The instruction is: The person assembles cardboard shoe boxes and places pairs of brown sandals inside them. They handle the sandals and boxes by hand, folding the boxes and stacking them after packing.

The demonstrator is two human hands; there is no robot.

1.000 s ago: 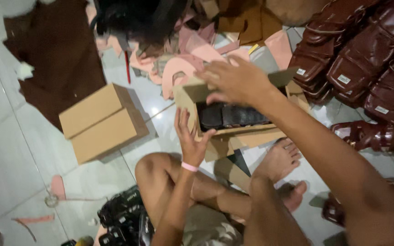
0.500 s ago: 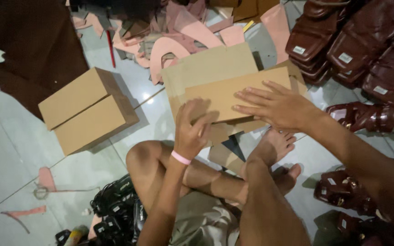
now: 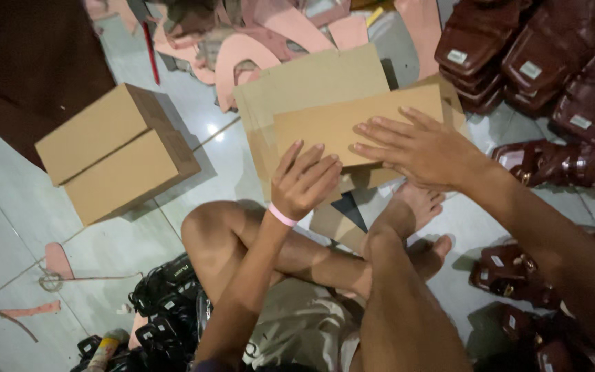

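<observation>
A brown cardboard box (image 3: 325, 103) sits on the tiled floor in front of my crossed legs, its flaps folded down over the top. My left hand (image 3: 306, 180), with a pink band at the wrist, presses on the near flap, fingers together. My right hand (image 3: 414, 148) lies flat with spread fingers on the upper flap, just right of the left hand. The box's contents are hidden under the flaps.
Two closed cardboard boxes (image 3: 115, 151) lie stacked at the left. Dark red sandals (image 3: 552, 62) are piled at the upper right, more (image 3: 518, 275) at the lower right. Pink sole cut-outs (image 3: 256, 41) litter the floor behind. Black straps (image 3: 163, 303) lie by my left knee.
The box stood open with dark sandals showing inside; the flaps have since been folded shut. Both hands moved onto the flaps and now press them down.
</observation>
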